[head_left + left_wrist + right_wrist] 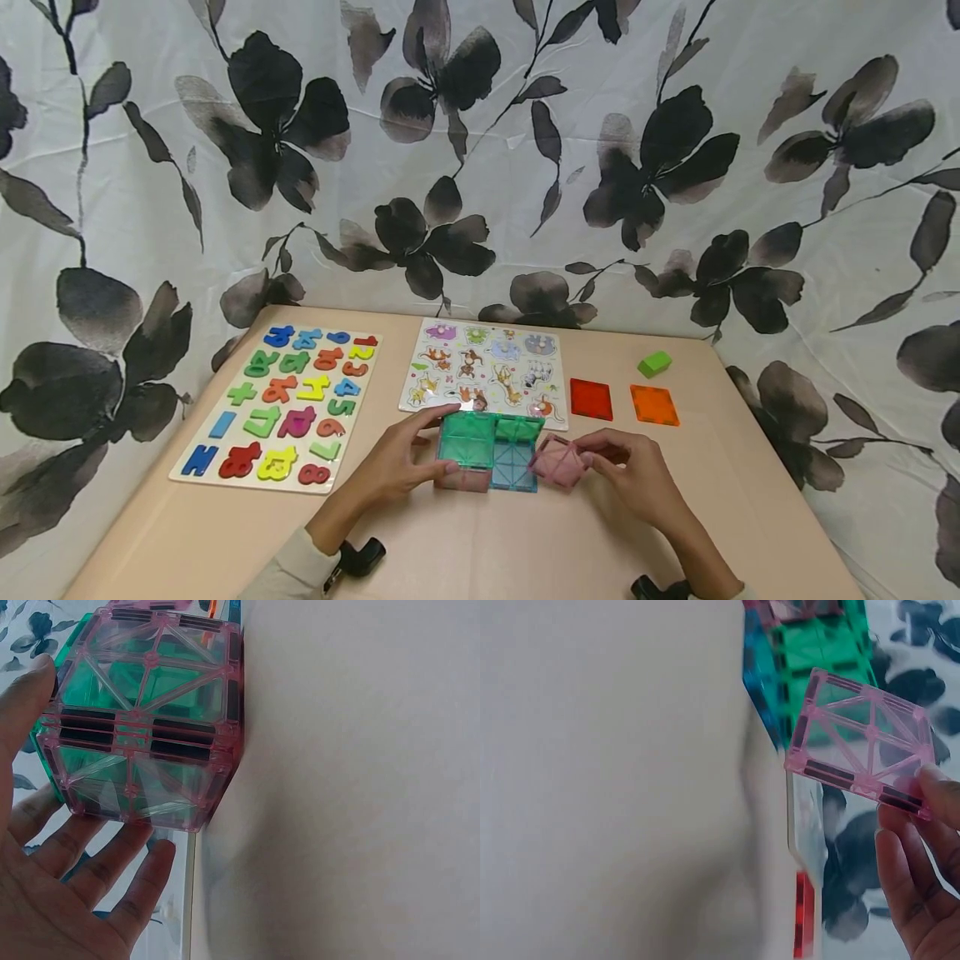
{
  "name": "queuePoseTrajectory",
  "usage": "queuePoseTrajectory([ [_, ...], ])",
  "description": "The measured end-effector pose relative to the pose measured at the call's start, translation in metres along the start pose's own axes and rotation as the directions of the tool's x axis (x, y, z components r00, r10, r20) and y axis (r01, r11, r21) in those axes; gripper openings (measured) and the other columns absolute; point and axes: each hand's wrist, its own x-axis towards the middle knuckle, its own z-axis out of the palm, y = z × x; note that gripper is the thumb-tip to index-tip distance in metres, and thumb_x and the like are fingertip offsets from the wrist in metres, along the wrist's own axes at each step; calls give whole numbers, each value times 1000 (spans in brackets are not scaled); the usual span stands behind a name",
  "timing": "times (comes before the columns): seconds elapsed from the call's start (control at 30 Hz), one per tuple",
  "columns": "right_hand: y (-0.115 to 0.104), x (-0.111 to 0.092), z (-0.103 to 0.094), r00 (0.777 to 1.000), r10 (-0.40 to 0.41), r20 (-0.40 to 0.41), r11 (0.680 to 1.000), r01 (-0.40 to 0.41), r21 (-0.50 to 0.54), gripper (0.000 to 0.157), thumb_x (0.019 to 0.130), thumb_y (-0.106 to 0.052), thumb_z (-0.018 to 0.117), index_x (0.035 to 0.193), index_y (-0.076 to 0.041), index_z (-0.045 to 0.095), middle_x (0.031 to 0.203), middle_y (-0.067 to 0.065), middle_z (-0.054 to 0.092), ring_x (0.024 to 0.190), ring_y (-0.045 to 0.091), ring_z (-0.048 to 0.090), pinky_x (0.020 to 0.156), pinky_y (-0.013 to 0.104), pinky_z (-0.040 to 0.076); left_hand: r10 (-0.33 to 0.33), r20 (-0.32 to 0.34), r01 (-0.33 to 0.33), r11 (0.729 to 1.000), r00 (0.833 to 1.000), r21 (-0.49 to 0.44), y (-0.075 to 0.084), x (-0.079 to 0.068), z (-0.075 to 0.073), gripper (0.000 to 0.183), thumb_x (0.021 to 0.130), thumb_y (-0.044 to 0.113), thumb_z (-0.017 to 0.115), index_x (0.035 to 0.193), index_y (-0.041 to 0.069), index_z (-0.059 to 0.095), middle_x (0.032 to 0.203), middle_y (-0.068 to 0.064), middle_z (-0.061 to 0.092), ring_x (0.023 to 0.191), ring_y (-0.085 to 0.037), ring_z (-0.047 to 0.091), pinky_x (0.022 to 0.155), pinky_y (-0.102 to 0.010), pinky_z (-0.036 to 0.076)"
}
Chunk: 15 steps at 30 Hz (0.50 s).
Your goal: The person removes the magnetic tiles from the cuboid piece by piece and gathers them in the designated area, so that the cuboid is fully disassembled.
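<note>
A box-like build of see-through magnetic tiles (pixel 472 442) stands on the table, with green on top and pink and blue on the front. My left hand (pixel 408 450) grips its left end, thumb at the front edge and index finger along the back. In the left wrist view the pink tiles (pixel 142 690) face the camera, and the other fingers (pixel 142 885) spread beside them. Between thumb and fingers, my right hand (pixel 626 467) pinches a single pink magnetic tile (pixel 866 739) by one corner. That tile is tilted, close to the build's right end.
Behind the build lies an animal puzzle board (pixel 487 367). A letter and number board (pixel 281 408) lies on the left. A red tile (pixel 591 399), an orange tile (pixel 654 405) and a green block (pixel 655 363) lie at the back right. A floral cloth (pixel 480 167) hangs behind the table.
</note>
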Motion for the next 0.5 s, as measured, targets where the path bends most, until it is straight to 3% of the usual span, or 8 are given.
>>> queuePoseTrajectory([
  [0.37,42,1,-48,984,99,-148,990,-82,115,23,99,-10,74,122,-7,78,107,14,78,91,22,77,80,23,65,8,-1,-8,1000,1000,-14,-1,0,0,75,93,32,84,158,17,49,158,-12,55,139,-38,60,106,-60,57],
  [0.5,57,2,-65,973,122,-194,980,-87,179,28,101,-12,73,126,-1,74,109,13,80,90,15,77,80,23,65,-11,2,11,1000,1000,-17,0,0,0,76,92,32,85,158,18,49,160,-10,55,140,-36,60,107,-58,57],
])
